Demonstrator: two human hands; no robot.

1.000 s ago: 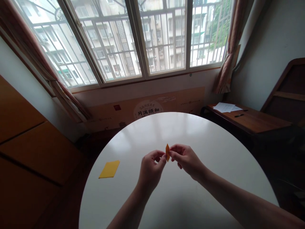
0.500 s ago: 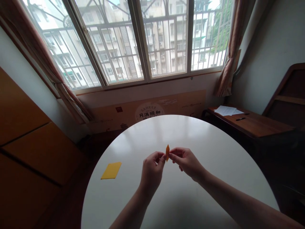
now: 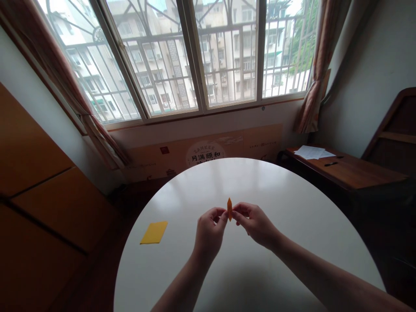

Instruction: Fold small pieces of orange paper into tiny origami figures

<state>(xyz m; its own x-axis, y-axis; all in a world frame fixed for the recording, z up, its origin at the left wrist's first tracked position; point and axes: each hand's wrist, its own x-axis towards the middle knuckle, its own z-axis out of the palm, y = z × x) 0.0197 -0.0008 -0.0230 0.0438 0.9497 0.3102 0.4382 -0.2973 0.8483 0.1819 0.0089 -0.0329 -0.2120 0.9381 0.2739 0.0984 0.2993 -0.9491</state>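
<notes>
Between my two hands is a small folded piece of orange paper [image 3: 229,206], narrow and pointed at top and bottom, held upright above the white table. My left hand [image 3: 211,227] pinches its left side between thumb and fingers. From the right, my right hand [image 3: 255,221] grips the opposite side the same way. The fingertips hide part of the paper's lower half. A stack of yellow square paper [image 3: 154,232] lies flat on the table, to the left of my left hand and apart from it.
The round white table [image 3: 286,268] fills the space below my hands. Beyond its far edge are a printed cardboard panel [image 3: 227,143] and a barred window. A low wooden table [image 3: 360,171] at the right bears paper sheets [image 3: 313,152] and a pen [image 3: 331,164]. Orange cabinets [image 3: 42,216] stand left.
The view has shifted slightly. Both hands keep their pinch on the folded orange paper, which now faces slightly differently and stands a little more upright. The yellow stack stays on the table.
</notes>
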